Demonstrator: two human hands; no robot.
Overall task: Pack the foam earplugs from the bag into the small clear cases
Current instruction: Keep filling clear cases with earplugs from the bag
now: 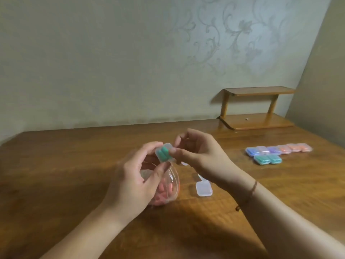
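Teal foam earplugs (164, 152), two side by side, sit inside a small clear plastic case (164, 153) held up between both hands above the table. The left hand (136, 176) curls round the case from below and behind, thumb on its near lower edge and fingertips on its far side. The right hand (197, 154) pinches the case's right edge, thumb in front, fingers bent behind.

The step in hand looks like closing this case. To do it well, keep both plugs lying flat and fully inside the rim, steady the base with the left hand, and press the lid down evenly until it snaps, so no foam is caught in the seam.

Below the left hand, a clear plastic bag of pink foam earplugs (164, 191) rests on the brown wooden table (65, 165). An empty clear plastic case (203, 189) lies under the right wrist. Well to the right of the right hand, filled cases (276, 152) stand in two rows, blue, purple, orange and teal.

Whether the held case's lid is shut or ajar cannot be made out; fingers cover its hinge and latch. The left palm hides much of the bag, including its mouth.
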